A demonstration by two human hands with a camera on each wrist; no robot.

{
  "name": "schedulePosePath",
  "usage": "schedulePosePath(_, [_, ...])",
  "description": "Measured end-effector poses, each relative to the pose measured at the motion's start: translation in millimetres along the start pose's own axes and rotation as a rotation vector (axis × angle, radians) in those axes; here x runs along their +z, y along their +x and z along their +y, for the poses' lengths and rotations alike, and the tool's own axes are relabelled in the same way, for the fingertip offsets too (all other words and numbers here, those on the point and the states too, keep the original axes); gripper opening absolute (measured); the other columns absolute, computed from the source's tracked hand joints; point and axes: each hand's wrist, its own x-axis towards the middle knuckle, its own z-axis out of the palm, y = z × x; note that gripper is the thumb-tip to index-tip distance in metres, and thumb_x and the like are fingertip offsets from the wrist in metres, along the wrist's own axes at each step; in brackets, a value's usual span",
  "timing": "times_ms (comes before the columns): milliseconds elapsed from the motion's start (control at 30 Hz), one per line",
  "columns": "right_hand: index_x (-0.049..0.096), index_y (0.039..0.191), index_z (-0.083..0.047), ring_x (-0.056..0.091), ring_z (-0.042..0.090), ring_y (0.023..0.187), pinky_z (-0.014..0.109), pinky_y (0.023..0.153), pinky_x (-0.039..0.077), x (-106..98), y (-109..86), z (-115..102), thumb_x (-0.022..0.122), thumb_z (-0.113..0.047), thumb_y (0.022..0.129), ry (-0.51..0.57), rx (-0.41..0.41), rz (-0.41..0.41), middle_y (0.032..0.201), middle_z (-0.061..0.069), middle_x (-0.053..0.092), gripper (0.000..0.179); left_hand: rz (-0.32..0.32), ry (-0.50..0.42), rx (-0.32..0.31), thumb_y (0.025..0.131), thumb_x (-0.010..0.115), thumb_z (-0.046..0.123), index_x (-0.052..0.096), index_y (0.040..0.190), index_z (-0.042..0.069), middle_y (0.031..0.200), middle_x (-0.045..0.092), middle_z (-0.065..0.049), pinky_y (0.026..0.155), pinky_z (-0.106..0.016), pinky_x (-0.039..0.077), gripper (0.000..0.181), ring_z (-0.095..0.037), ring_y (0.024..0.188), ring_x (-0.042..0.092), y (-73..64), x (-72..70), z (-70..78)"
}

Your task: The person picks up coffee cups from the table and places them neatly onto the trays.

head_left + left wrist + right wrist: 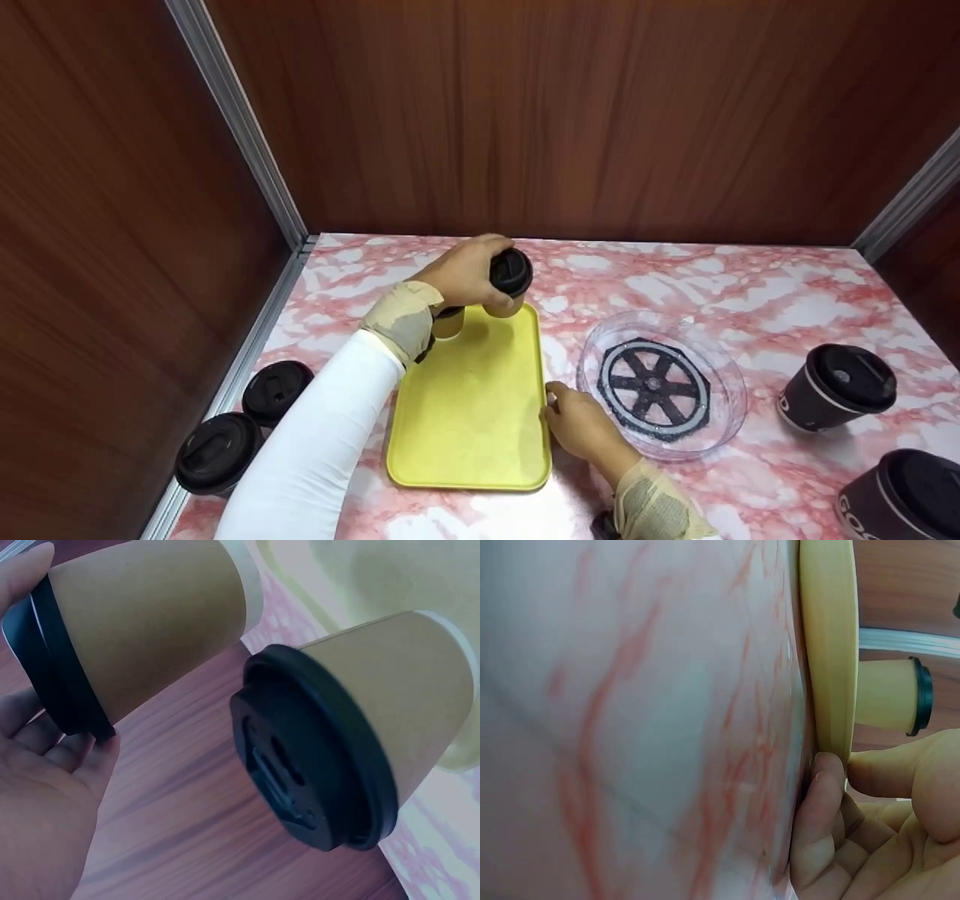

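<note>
At the far end of the yellow tray, my left hand grips a brown paper coffee cup round its black lid. Whether this cup touches the tray cannot be told. A second brown cup with a black lid stands at the tray's far left, partly hidden behind my left wrist in the head view. My right hand pinches the tray's right rim, thumb above and fingers at its outer underside.
Right of the tray lies a round clear plastic dish with a black wheel-like pattern. Two dark lidded cups, one here, stand at far right. Two black-lidded cups, one here, stand left beside my sleeve. Wooden panels enclose the marbled table.
</note>
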Motion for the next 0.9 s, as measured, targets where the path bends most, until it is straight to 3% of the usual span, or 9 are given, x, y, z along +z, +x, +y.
schedulePosePath(267, [0.057,0.127,0.003,0.063,0.028,0.084,0.049,0.084,0.050,-1,0.0,0,0.061,-0.012,0.090,-0.011,0.002,0.013,0.084,0.008,0.067,0.040,-0.028,-0.034,0.030,0.066,0.085,0.027,0.028,0.155,0.016,0.147,0.043,-0.001,0.102,-0.026,0.035,0.107,-0.011,0.117,0.045,-2.0,13.2,-4.6])
schedulePosePath(500, [0.057,0.127,0.003,0.062,0.027,0.082,0.049,0.084,0.050,-2,0.1,1,0.061,-0.011,0.090,-0.006,0.003,0.007,0.081,0.007,0.065,0.040,-0.047,-0.092,0.028,0.065,0.085,0.025,0.022,0.156,0.027,0.143,0.045,0.001,0.100,-0.027,0.036,0.111,-0.011,0.114,0.046,-6.2,15.2,-6.5])
schedulePosePath(900, [0.057,0.127,0.004,0.061,0.024,0.077,0.048,0.080,0.051,-2,-0.7,-1,0.060,-0.012,0.091,0.005,-0.004,0.006,0.077,0.004,0.064,0.040,-0.099,-0.019,0.036,0.066,0.082,0.023,0.024,0.156,0.025,0.151,0.038,-0.001,0.105,-0.028,0.033,0.107,-0.011,0.125,0.040,4.1,21.4,-9.2])
